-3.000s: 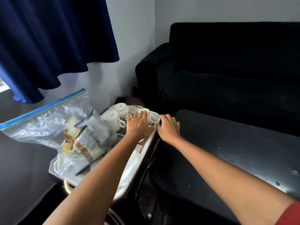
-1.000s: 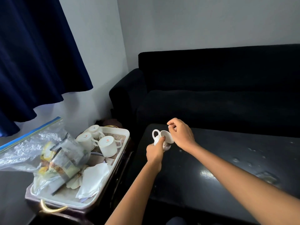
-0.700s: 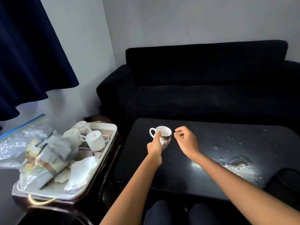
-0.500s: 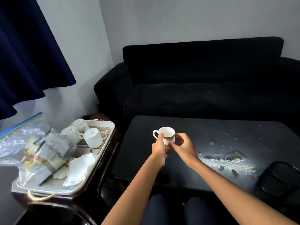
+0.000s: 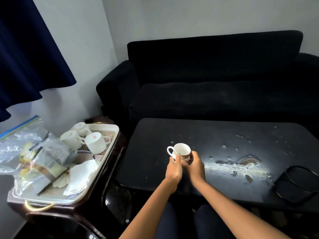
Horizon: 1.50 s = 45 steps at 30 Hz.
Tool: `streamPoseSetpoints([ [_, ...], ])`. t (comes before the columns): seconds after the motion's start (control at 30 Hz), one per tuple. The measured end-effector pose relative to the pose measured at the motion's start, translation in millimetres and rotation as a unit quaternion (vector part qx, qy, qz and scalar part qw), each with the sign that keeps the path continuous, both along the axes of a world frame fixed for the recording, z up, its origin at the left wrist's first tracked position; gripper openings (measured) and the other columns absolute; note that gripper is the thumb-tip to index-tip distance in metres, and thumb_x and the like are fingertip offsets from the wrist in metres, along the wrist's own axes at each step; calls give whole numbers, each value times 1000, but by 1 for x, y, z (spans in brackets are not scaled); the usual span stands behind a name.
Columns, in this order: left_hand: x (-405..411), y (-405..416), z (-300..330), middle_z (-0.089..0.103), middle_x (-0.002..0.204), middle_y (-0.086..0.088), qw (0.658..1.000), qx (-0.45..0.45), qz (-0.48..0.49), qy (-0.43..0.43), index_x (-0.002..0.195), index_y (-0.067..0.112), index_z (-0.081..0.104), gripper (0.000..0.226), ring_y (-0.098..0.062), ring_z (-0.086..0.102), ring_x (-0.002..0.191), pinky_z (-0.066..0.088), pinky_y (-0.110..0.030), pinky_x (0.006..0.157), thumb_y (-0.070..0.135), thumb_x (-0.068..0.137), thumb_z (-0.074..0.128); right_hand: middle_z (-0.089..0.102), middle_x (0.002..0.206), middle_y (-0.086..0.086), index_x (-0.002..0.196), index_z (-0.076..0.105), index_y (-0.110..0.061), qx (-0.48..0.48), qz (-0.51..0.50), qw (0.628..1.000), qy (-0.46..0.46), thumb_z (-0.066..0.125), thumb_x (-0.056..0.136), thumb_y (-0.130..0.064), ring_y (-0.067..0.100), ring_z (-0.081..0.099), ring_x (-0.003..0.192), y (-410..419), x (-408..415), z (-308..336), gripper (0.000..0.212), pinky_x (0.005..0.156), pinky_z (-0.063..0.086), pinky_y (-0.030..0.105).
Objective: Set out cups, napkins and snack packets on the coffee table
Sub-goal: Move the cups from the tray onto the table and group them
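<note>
Both hands are on one cup [image 5: 181, 150], upright, handle pointing toward the tray [image 5: 96, 171]. The left hand [image 5: 174, 170] wraps its near side, thumb up at the rim; the right hand [image 5: 196, 167] closes round the other side, so each grip is grasping the cup. It sits low over the table [image 5: 215, 163], left of the table's middle; whether its base touches the top I cannot tell, the fingers hide it.

This looks like the first cup going down, early in the job. The next move calls for settling it flat, easing both grips off without tipping it, then reaching left of the table to the tray.

The count: one cup at the table, three more cups [image 5: 94, 142] upside down at the tray's far end, so four in all. White napkins [image 5: 81, 175] lie bunched mid-tray, number unclear. One clear zip bag [image 5: 25, 152] of snack packets rests on the tray's side away from the table; I cannot count the packets inside. A black wire basket [image 5: 298, 184] stands at the table's right end.
</note>
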State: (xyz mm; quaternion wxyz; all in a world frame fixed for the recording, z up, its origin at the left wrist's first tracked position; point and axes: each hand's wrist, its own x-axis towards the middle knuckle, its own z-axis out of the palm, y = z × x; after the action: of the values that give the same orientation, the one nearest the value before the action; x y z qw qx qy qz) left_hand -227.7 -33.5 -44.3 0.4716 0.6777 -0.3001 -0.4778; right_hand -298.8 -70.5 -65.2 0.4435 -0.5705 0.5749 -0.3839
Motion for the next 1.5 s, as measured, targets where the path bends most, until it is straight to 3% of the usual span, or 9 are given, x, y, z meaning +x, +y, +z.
streamPoseSetpoints([
  [0.27, 3, -4, -28, 61, 120, 1, 1000, -19, 0, -20, 122, 21, 51, 29, -15, 57, 109, 44, -35, 101, 26, 95, 41, 64, 86, -2, 94, 53, -18, 26, -14, 1000, 8, 73, 75, -21, 17, 59, 77, -6, 13, -26, 28, 58, 41, 19],
  [0.47, 17, -17, -53, 61, 122, 9, 982, -19, -37, -184, 124, 26, 49, 31, -13, 49, 122, 17, -42, 116, 35, 97, 36, 55, 74, -10, 85, 48, -21, 27, -34, 999, 16, 67, 79, -12, 13, 52, 70, -18, 24, -40, 22, 54, 35, 17],
  [0.57, 24, -23, -62, 47, 142, 1, 967, 0, -63, -246, 143, 23, 35, 49, -18, 31, 139, 6, -40, 119, 41, 98, 31, 56, 74, -11, 83, 47, -28, 21, -40, 999, -2, 66, 80, -13, 11, 53, 71, -23, 29, -45, 24, 53, 35, 10],
  [0.63, 28, -25, -69, 30, 155, 1, 956, 9, -82, -281, 152, 22, 18, 58, -17, 12, 147, -3, -38, 120, 44, 99, 27, 57, 75, -11, 84, 48, -32, 8, -40, 999, -3, 68, 80, -18, 10, 55, 76, -26, 32, -48, 24, 61, 38, 10],
  [0.7, 31, -27, -74, 21, 158, 3, 947, 7, -97, -305, 153, 22, 9, 62, -13, 1, 148, -9, -37, 119, 47, 99, 25, 57, 77, -13, 99, 53, -30, -11, -35, 999, 13, 68, 81, -22, 17, 56, 89, -28, 34, -53, 25, 82, 46, 30],
  [0.87, 36, -33, -85, 12, 160, 7, 937, 1, -106, -334, 153, 24, 3, 63, -10, -6, 147, -12, -37, 118, 50, 98, 20, 52, 90, -25, 122, 51, -21, -64, -41, 995, 61, 67, 84, -28, 14, 54, 102, -37, 37, -59, 42, 103, 38, 49],
  [1.13, 29, -43, -93, 13, 158, 17, 939, 30, -74, -335, 151, 36, 3, 61, -5, -8, 146, -13, -38, 117, 56, 95, 13, 62, 117, 0, 133, 44, -16, -99, -20, 986, 136, 61, 88, -26, 22, 53, 116, -51, 34, -74, 49, 104, 37, 46],
  [1.3, 30, -41, -94, 12, 159, 17, 940, 24, -80, -332, 152, 36, 4, 62, -5, -8, 146, -13, -38, 118, 57, 94, 13, 61, 116, -3, 133, 43, -17, -105, -24, 984, 144, 61, 88, -29, 18, 54, 112, -50, 34, -76, 50, 104, 37, 45],
  [1.5, 34, -37, -91, 4, 161, 10, 939, 39, -105, -324, 153, 23, 1, 62, -4, -11, 146, -14, -33, 117, 49, 99, 18, 30, 153, 6, 148, 19, -13, -51, 10, 985, 167, 58, 89, -24, 25, 27, 141, -40, 25, -75, 72, 116, 20, 39],
])
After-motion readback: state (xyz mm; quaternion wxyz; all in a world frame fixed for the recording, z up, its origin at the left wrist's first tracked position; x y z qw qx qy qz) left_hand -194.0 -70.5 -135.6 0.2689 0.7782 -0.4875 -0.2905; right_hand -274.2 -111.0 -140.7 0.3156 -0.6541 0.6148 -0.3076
